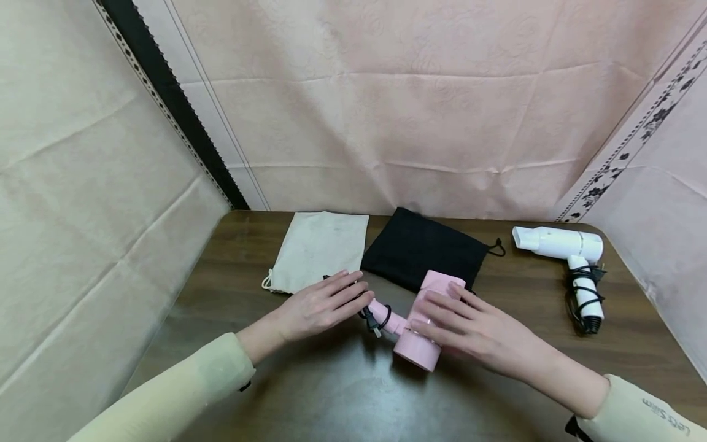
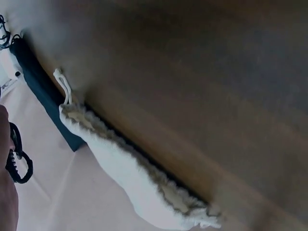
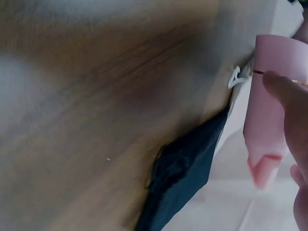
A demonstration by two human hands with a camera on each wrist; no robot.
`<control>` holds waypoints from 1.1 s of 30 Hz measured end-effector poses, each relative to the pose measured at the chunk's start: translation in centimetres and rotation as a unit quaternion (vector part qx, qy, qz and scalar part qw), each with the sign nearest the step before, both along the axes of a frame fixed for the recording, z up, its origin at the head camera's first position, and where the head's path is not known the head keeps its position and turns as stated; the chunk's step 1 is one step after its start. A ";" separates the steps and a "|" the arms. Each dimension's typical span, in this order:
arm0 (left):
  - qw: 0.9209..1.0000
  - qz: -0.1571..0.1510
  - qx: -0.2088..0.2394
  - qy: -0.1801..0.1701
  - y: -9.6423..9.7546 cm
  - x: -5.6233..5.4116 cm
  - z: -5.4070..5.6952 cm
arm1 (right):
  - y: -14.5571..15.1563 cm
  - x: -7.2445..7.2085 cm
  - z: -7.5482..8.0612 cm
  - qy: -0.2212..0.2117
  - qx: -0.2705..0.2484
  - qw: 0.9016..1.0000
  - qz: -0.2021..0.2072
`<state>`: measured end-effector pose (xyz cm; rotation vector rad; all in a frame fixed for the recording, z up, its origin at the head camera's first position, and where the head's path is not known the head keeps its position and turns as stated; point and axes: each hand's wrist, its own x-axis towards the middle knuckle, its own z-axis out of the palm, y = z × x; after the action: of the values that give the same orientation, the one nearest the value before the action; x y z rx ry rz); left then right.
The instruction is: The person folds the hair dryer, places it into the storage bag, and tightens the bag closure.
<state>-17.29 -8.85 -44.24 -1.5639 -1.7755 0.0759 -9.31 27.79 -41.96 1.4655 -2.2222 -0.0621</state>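
Over the table, a pink hair dryer (image 1: 418,351) is held between both hands. My right hand (image 1: 480,331) grips its barrel, fingers across the top; in the right wrist view the thumb (image 3: 284,89) presses against the pink barrel (image 3: 267,110). My left hand (image 1: 326,307) is at the handle (image 1: 386,316), its fingers over the handle's end. A black cord with a plug (image 1: 371,320) is wrapped around the handle, and cord loops (image 2: 19,166) show beside the hand in the left wrist view. The left fingers' underside is hidden in the head view.
Behind the hands lie a white drawstring bag (image 1: 326,248) and a black drawstring bag (image 1: 422,245), side by side. A white hair dryer (image 1: 563,243), its black cord wound round the handle, rests at the table's right. Cloth curtains (image 1: 414,123) enclose the wooden table (image 1: 232,294).
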 end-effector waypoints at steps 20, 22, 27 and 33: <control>0.990 0.124 0.063 0.011 2.0 2.4 -1.7 | -0.7 0.0 -2.8 -0.325 -0.303 0.856 -0.263; 0.990 0.125 0.064 0.010 2.2 2.5 -1.7 | -1.2 -0.4 -3.0 -0.349 -0.323 0.839 -0.264; 0.990 0.125 0.062 0.010 2.4 2.6 -1.7 | -2.6 -0.8 -3.4 -0.367 -0.359 0.819 -0.256; 0.990 0.122 0.062 0.010 2.7 2.3 -1.5 | -3.6 -0.7 -3.6 -0.349 -0.402 0.810 -0.248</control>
<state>-14.95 -6.17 -45.78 -1.2491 -1.9119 0.0967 -10.03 24.20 -45.53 0.4236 -2.5762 1.2725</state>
